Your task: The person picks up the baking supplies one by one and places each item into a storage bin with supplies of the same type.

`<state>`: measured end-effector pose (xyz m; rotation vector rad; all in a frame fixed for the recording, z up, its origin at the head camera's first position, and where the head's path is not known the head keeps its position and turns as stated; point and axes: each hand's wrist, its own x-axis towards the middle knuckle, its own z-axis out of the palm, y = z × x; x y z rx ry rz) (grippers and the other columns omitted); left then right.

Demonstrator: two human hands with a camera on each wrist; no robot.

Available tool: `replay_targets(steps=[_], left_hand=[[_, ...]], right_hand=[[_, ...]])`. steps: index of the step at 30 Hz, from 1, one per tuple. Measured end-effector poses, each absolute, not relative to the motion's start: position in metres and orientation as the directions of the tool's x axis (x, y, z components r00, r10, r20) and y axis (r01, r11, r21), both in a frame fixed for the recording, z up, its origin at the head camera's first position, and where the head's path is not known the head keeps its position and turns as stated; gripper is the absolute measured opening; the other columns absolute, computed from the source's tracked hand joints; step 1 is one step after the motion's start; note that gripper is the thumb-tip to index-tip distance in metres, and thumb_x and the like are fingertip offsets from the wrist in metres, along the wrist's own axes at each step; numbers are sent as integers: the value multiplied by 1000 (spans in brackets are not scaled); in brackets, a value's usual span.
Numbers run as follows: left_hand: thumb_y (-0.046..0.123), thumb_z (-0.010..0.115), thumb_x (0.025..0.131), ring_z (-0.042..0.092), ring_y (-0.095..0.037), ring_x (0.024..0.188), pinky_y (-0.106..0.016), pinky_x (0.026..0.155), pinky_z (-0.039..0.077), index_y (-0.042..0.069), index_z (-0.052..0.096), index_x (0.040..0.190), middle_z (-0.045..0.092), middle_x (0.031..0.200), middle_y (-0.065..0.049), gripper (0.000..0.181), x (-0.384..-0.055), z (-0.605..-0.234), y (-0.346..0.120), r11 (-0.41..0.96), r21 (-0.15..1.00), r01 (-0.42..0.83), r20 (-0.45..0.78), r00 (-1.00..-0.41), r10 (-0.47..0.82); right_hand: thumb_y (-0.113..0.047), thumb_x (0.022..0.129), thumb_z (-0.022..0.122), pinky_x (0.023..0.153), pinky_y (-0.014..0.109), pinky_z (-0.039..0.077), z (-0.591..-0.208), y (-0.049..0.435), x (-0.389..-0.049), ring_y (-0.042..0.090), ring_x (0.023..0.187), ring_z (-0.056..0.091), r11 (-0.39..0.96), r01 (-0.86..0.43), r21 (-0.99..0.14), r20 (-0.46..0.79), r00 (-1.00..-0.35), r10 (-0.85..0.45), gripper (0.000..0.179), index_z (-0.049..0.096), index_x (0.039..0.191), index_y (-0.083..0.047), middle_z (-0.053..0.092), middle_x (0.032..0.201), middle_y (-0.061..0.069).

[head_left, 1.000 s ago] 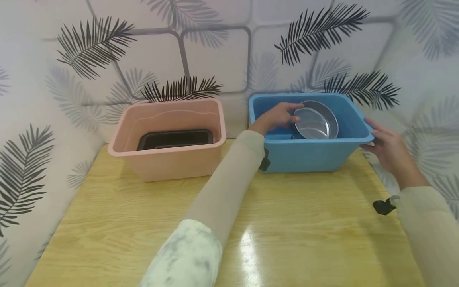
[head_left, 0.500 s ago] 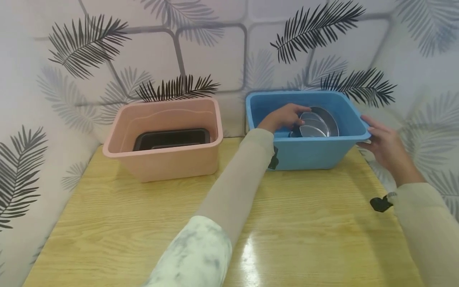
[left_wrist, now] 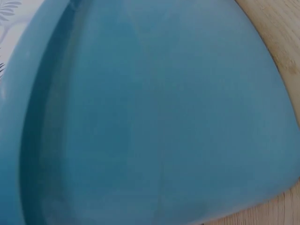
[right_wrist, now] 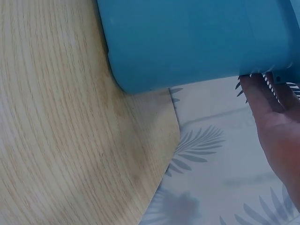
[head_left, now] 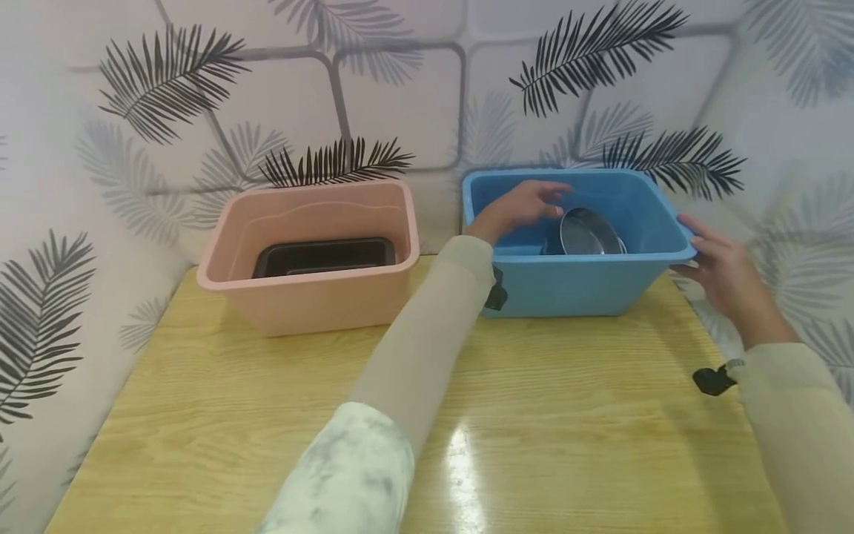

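Observation:
My left hand (head_left: pixel 523 205) reaches into the blue tub (head_left: pixel 567 288), fingers extended with nothing between them. Just right of its fingertips, a round metal pan (head_left: pixel 590 231) leans tilted inside the tub, its lower part hidden by the front wall. A dark object, partly hidden, shows beside the pan on its left. The right hand (head_left: pixel 723 274) grips the tub's rim at the right end; in the right wrist view its fingers (right_wrist: pixel 258 96) reach up under the rim. Only the tub's outer wall (left_wrist: pixel 164 112) fills the left wrist view, without the hand.
A pink tub (head_left: pixel 320 304) stands to the left on the wooden table (head_left: pixel 267 415), with a dark rectangular pan (head_left: pixel 320 256) in it. Behind both tubs rises a wall (head_left: pixel 400 111) with a leaf pattern. The table's right edge lies close under the right arm.
The left fingers have let go of a shiny round metal piece and moved apart from it. The pan now shows smaller and lower in the tub. The right hand stays at the rim.

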<state>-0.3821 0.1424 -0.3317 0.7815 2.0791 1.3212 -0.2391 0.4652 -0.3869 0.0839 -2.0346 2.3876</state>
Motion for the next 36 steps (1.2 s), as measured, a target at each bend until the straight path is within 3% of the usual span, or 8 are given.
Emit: replay_targets(steps=[5, 8, 11, 19, 23, 27, 31, 36], left_hand=[[6, 52, 104, 42, -21, 145, -43, 117, 39, 16, 36, 158, 38, 161, -8, 57, -382, -328, 131, 246, 963, 111, -110, -672, 732], [3, 51, 104, 42, -24, 144, -45, 117, 38, 12, 36, 157, 39, 160, -12, 56, -378, -324, 121, 175, 981, 85, -73, -672, 737], [1, 52, 103, 43, -28, 144, -47, 117, 38, 9, 37, 157, 42, 158, -15, 56, -375, -320, 112, 115, 990, 75, -34, -675, 737], [5, 59, 101, 52, -20, 137, -43, 111, 45, 11, 42, 155, 51, 151, -13, 56, -371, -313, 91, 16, 988, 154, 95, -685, 722], [12, 60, 102, 54, -18, 135, -36, 107, 49, 16, 38, 157, 52, 151, -11, 59, -363, -313, 74, 44, 978, 203, 118, -716, 688], [20, 57, 104, 56, -18, 132, -31, 105, 50, 19, 32, 160, 55, 149, -10, 61, -342, -316, 52, 117, 952, 281, 147, -760, 633], [21, 53, 106, 56, -20, 131, -33, 104, 50, 19, 31, 160, 55, 148, -8, 58, -308, -320, 26, 165, 910, 381, 220, -780, 586], [22, 52, 106, 55, -21, 130, -37, 104, 50, 20, 36, 158, 53, 149, -6, 54, -270, -328, -6, 203, 884, 421, 272, -816, 510]], right_hand=[[-21, 107, 49, 98, 15, 49, -386, 466, -238, -1, 124, 55, -71, -52, -996, 50, -998, 30, 57, 28, 160, -12, 26, 167, -3], [-23, 107, 50, 115, 20, 34, -386, 465, -237, 4, 140, 43, -32, -49, -998, 47, -997, 67, 58, 29, 160, -11, 29, 166, -3], [-22, 107, 51, 122, 25, 22, -386, 464, -235, 8, 148, 33, -44, -52, -998, 48, -995, 82, 57, 31, 159, -12, 30, 165, -4], [-8, 103, 56, 122, 22, 22, -373, 455, -237, 13, 134, 46, -158, -212, -964, 187, -969, 163, 43, 55, 145, -11, 59, 137, -1], [-19, 105, 55, 122, 19, 19, -358, 437, -231, 11, 145, 36, 92, -207, -974, 222, -955, 197, 48, 47, 152, -13, 50, 151, 0], [-33, 107, 47, 125, 31, 21, -345, 412, -219, 11, 147, 33, 434, -121, -893, 240, -943, 229, 48, 43, 154, -24, 40, 160, -7], [-36, 107, 43, 124, 46, 26, -340, 387, -208, 21, 151, 31, 564, -106, -819, 267, -941, 210, 48, 41, 155, -29, 34, 163, -5], [-38, 107, 45, 123, 59, 18, -339, 359, -197, 30, 155, 19, 631, -167, -758, 291, -952, 97, 54, 36, 158, -24, 26, 166, 5]])
